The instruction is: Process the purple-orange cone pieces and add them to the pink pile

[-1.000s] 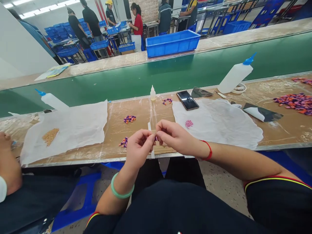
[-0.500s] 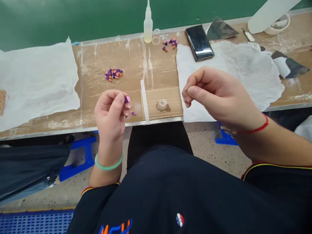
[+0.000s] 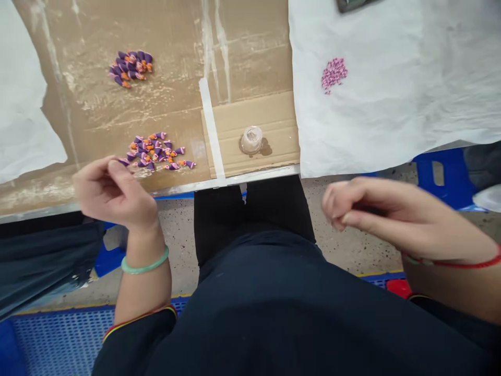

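My left hand (image 3: 117,193) is closed in a pinch at the table's front edge, slightly smeared by motion. At its fingertips shows a small purple cone-shaped piece (image 3: 123,162) with pink on it. Just beyond lies a loose group of purple, pink and orange pieces (image 3: 156,151). My right hand (image 3: 376,214) hangs in front of the edge, thumb and fingers pressed together; whatever they may hold is too small to see. Behind it, a heap of tiny pink bits (image 3: 334,74) rests on a white cloth (image 3: 371,104).
A small clear cup (image 3: 251,140) stands on a cardboard piece (image 3: 274,117), a wet patch beside it. A white strip (image 3: 212,133) runs along the cardboard's left side. Another cluster of purple and orange pieces (image 3: 131,68) lies farther back. A second white cloth (image 3: 23,104) covers the left.
The view has tipped down and closer. Both hands have drawn back and apart, the left one leftward. The near group of pieces and the pink heap have come into sight.
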`<state>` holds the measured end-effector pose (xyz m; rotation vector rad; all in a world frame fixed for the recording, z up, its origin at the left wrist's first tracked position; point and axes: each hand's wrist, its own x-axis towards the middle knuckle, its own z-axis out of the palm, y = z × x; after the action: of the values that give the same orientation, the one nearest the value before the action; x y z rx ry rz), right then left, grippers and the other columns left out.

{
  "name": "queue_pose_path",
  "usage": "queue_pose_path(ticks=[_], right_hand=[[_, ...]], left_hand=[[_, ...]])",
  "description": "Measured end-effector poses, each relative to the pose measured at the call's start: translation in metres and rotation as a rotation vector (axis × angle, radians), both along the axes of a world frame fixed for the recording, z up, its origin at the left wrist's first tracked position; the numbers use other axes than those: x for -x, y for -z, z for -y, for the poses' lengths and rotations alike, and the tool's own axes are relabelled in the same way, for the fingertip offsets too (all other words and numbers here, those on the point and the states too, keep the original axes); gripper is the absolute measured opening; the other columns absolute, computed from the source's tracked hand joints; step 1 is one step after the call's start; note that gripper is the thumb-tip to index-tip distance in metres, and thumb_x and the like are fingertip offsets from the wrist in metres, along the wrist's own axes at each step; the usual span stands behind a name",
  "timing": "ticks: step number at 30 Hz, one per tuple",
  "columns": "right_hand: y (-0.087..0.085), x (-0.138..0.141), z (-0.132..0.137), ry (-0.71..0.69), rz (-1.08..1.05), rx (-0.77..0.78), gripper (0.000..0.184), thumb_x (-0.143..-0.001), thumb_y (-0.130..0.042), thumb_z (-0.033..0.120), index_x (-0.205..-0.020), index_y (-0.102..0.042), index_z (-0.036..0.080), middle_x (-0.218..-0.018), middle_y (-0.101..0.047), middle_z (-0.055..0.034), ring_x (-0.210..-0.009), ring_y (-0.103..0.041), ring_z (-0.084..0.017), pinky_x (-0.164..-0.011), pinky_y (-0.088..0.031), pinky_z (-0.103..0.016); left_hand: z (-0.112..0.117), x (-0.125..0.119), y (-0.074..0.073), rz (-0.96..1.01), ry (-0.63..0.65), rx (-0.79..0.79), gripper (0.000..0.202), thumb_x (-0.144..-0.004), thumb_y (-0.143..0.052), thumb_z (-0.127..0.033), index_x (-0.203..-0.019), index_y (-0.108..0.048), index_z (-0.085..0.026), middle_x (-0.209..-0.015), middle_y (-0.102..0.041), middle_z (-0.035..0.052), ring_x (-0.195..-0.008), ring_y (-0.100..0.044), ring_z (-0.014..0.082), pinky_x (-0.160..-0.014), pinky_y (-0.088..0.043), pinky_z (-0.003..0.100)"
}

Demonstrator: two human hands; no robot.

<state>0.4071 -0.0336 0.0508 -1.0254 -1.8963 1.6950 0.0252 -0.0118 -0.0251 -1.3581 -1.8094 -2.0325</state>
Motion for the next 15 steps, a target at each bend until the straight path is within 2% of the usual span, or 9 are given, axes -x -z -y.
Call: queue_pose_path(ticks=[1,3,5,8,12,15], right_hand=[[0.01,-0.003,0.005,-0.058,0.029,0.069,0.021,-0.102,-0.054,0.036,-0.086,-0.062,0.025,-0.074,-0.061,-0.0035,-0.064,-0.059,-0.018,-0.054,-0.049,-0.032],[0.03,-0.005,0.013,-0.09,0.103,0.196,0.026,-0.102,-0.052,0.038,-0.083,-0.061,0.023,-0.073,-0.061,-0.0029,-0.061,-0.058,-0.016,-0.052,-0.048,-0.029],[0.047,-0.004,0.017,-0.062,0.162,0.29,0.028,-0.101,-0.052,0.042,-0.084,-0.061,0.021,-0.075,-0.062,-0.0028,-0.063,-0.059,-0.016,-0.054,-0.049,-0.028],[0.063,-0.002,0.016,-0.042,0.195,0.364,0.029,-0.099,-0.051,0.045,-0.087,-0.061,0.02,-0.079,-0.063,-0.004,-0.07,-0.062,-0.017,-0.06,-0.051,-0.028],[0.073,-0.002,0.006,-0.078,0.191,0.328,0.025,-0.098,-0.051,0.042,-0.09,-0.061,0.021,-0.082,-0.065,-0.0044,-0.073,-0.064,-0.018,-0.065,-0.051,-0.03],[0.083,0.005,0.002,-0.093,0.197,0.136,0.018,-0.099,-0.049,0.033,-0.092,-0.06,0.021,-0.083,-0.066,-0.0045,-0.073,-0.064,-0.019,-0.066,-0.05,-0.031]], left_hand=[[-0.003,0.002,0.002,-0.011,-0.034,-0.014,0.031,-0.079,-0.056,0.017,-0.074,-0.066,-0.013,-0.067,-0.061,-0.0052,-0.065,-0.053,0.0062,-0.069,-0.045,0.017],[-0.009,0.002,0.004,-0.057,-0.087,-0.03,0.03,-0.082,-0.053,0.014,-0.074,-0.061,-0.013,-0.068,-0.058,-0.005,-0.069,-0.053,0.0068,-0.073,-0.044,0.018],[-0.011,-0.001,0.005,-0.15,-0.113,-0.002,0.024,-0.087,-0.049,0.006,-0.077,-0.057,-0.014,-0.071,-0.054,-0.0036,-0.07,-0.053,0.0079,-0.077,-0.044,0.021],[-0.011,-0.004,0.006,-0.299,-0.107,0.069,0.012,-0.093,-0.045,-0.013,-0.083,-0.053,-0.013,-0.076,-0.049,-0.0008,-0.073,-0.052,0.0107,-0.081,-0.044,0.027],[-0.011,-0.002,0.008,-0.37,-0.154,0.136,0.014,-0.091,-0.041,-0.025,-0.085,-0.049,-0.015,-0.078,-0.047,0.0008,-0.073,-0.05,0.0122,-0.085,-0.045,0.032],[-0.012,-0.001,0.008,-0.391,-0.173,0.175,0.013,-0.09,-0.039,-0.024,-0.084,-0.047,-0.016,-0.078,-0.046,0.0008,-0.073,-0.049,0.0126,-0.086,-0.046,0.034]])
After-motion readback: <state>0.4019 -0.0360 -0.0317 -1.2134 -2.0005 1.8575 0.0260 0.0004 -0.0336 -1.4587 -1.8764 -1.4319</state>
